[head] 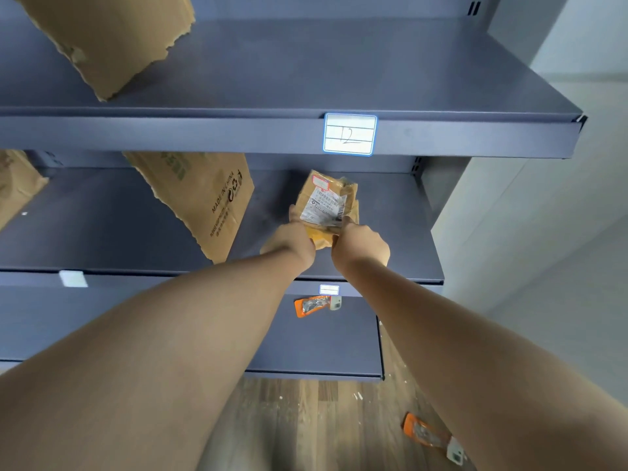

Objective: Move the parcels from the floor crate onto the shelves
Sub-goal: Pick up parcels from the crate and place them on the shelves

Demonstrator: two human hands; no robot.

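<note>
Nearest, an orange flat packet (428,435) lies on the wooden plank floor (306,430) at the right, and a second orange packet (311,305) sits on the grey metal bottom shelf (306,348). Further in, the left hand (292,241) and the right hand (362,246) both grip the near end of a brown paper-wrapped parcel with a white shipping label (328,202), fingers curled round it, over the grey middle shelf (390,239); whether it rests there is unclear. Left of it stands a torn brown cardboard box (204,198), and beyond is the top shelf (306,73), labelled 12.

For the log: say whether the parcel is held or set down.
Parcel held: left hand and right hand grip its near end above the shelf; contact unclear.
</note>
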